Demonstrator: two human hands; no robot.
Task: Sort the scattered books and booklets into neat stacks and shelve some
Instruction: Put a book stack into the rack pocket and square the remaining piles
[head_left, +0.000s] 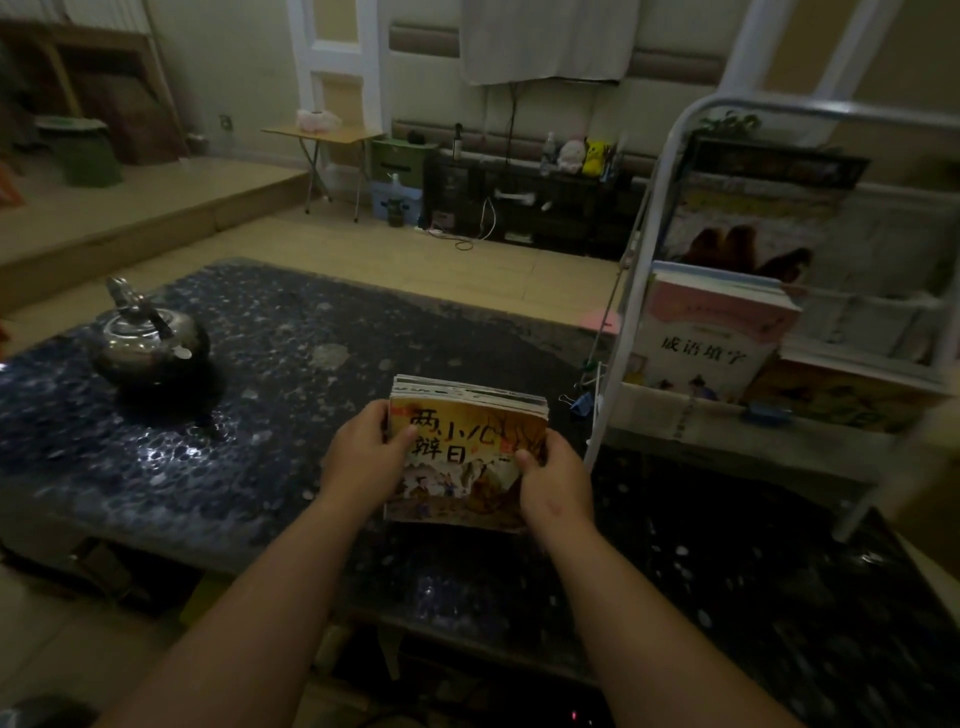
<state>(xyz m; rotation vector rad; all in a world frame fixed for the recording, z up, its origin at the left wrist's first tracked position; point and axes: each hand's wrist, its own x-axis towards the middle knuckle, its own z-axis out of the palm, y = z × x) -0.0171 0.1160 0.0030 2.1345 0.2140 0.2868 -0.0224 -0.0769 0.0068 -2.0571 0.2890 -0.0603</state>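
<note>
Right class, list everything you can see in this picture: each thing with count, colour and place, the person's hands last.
booklet stack: one, orange-yellow top cover, over the table's middle
table: one, dark blue speckled, foreground
kettle: one, silver, table's left
rack: one, white, table's right
pink book: one, pink and white, standing in the rack
camel book: one, pale with brown camels, rack's upper tier
folding table: one, tan top, back wall
plush toys: two, pink-white and yellow, far back
left hand: one, grips the stack's left edge
right hand: one, grips the stack's right edge
</note>
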